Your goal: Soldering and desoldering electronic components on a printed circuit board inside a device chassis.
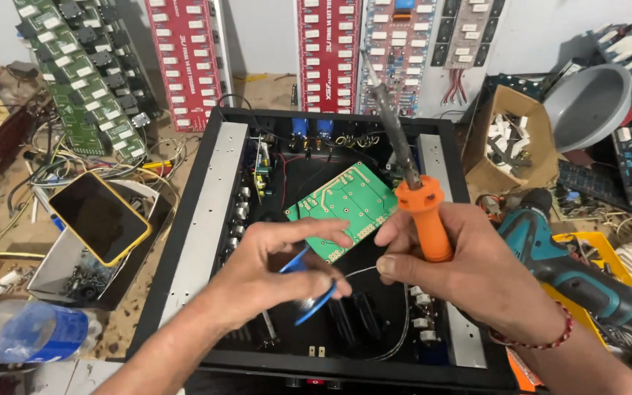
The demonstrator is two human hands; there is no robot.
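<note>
Both hands (287,267) (469,274) meet, soldering iron (412,192) pointing up.

A teal cordless drill (572,256) lies at the right over a yellow tray (600,245). A yellow-cased phone (100,217) rests on a parts box (60,267); a plastic water bottle (27,330) lies lower left, a grey bowl (588,106) upper right.

Left hand (276,267): enters from lower left of the frame, forearm bare, fingers curled, thumb and forefinger pinched. Right hand (469,274): enters from lower right, fist closed, thumb tip extended toward the left hand. Beaded band on right wrist. Hands near, not touching.
</note>
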